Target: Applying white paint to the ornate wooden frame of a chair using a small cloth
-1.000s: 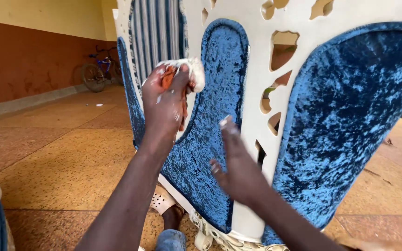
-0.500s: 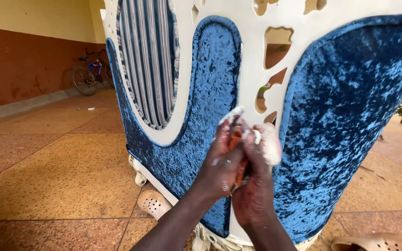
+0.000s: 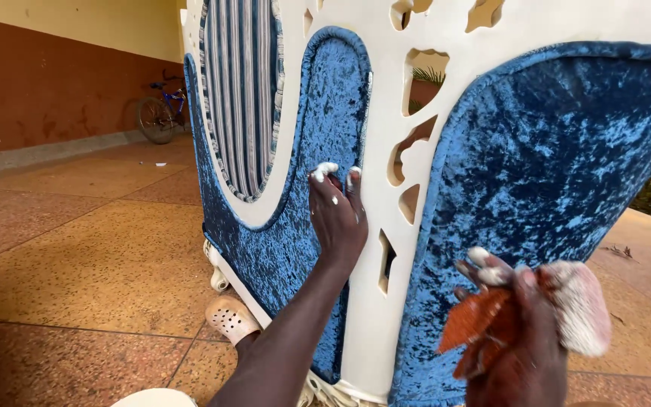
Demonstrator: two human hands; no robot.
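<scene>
Basically a big carved chair frame (image 3: 386, 226), cream, with blue velvet panels (image 3: 551, 173), standing on the terrazzo floor (image 3: 77, 264). Left hand (image 3: 337, 215) lies flat with fingers together, white-smeared fingertips (image 3: 325, 169) pressed on the cream edge beside the middle velvet panel. Right hand (image 3: 521, 332) is closed around a worn rust-coloured abrasive pad (image 3: 476, 320), white residue on it, low beside the right panel. Pad looks light, floppy, rough; grip it bunched in the palm. Frame likely heavy and rigid; the velvet is soft and would mark easily. Chair top and base cut off; what the white stuff is, unclear. A sandal (image 3: 229, 318) peeks out below; a bicycle (image 3: 161, 111) is far back.
</scene>
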